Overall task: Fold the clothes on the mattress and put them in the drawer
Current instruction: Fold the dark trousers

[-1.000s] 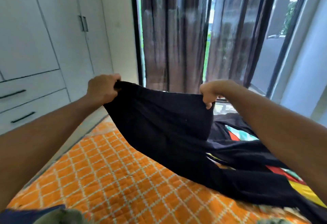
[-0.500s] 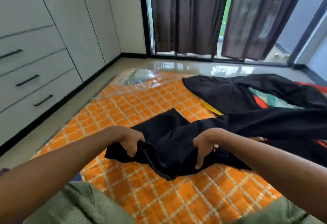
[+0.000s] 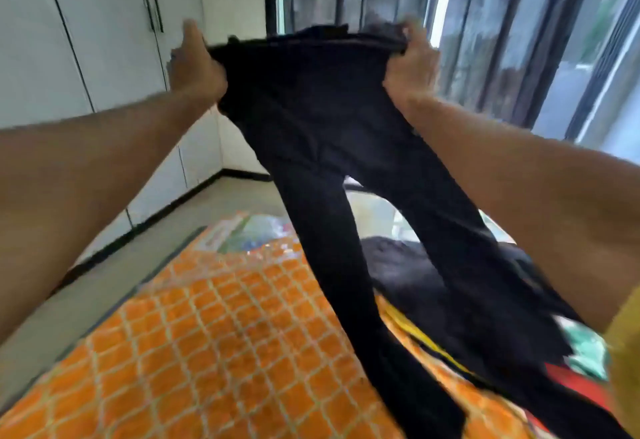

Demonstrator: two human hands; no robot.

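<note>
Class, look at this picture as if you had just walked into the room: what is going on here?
A person is holding up a pair of black trousers by the waistband, the left hand gripping one end and the right hand the other. The two legs hang down over an orange quilted mattress. More dark clothes lie unfolded on the mattress behind. White wardrobe doors stand to the left, shut. The trousers are not yet folded.
</note>
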